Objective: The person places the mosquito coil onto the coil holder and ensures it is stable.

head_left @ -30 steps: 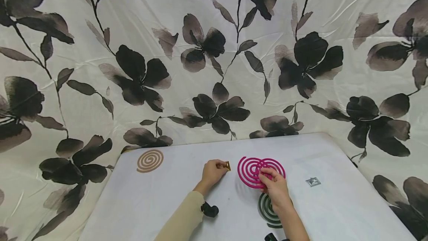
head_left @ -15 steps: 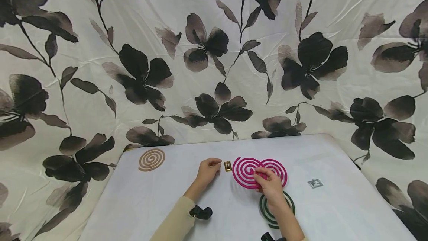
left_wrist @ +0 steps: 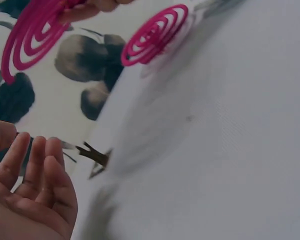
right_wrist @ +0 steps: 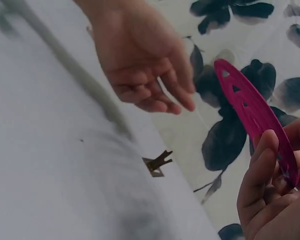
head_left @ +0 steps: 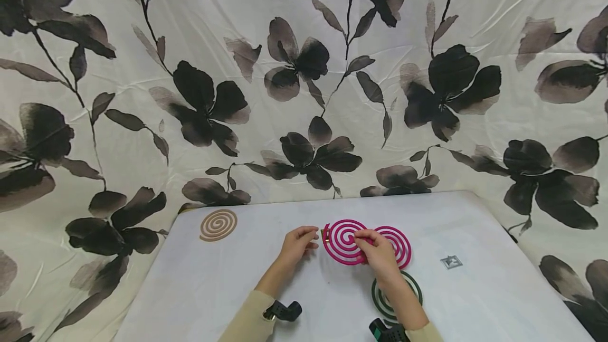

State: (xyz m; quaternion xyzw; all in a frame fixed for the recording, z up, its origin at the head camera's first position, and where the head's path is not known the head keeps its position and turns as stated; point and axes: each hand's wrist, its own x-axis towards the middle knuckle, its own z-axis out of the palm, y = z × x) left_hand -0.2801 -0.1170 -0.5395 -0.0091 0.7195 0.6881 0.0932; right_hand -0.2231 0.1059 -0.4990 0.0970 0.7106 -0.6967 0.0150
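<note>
My right hand (head_left: 380,257) pinches a pink mosquito coil (head_left: 345,240) near its centre and holds it above the table. A small gold metal coil stand (right_wrist: 157,165) sits on the table with its forked prong bent up; in the head view the held coil's left edge overlaps it. My left hand (head_left: 295,247), just left of the stand, holds nothing, its fingers loosely bent and apart from both stand and coil. Another pink coil (head_left: 404,244) lies on the table behind my right hand. A dark green coil (head_left: 377,300) is partly hidden under my right forearm.
A tan coil (head_left: 218,225) lies at the table's far left. To the right is a flat silver stand (head_left: 451,262). The white table (head_left: 494,300) ends against a floral cloth (head_left: 294,205) at the back. Black cameras are strapped to both wrists.
My left hand has let go of the gold stand and drawn back to the left. My right hand has carried the pink coil leftward, over the stand in the head view.
</note>
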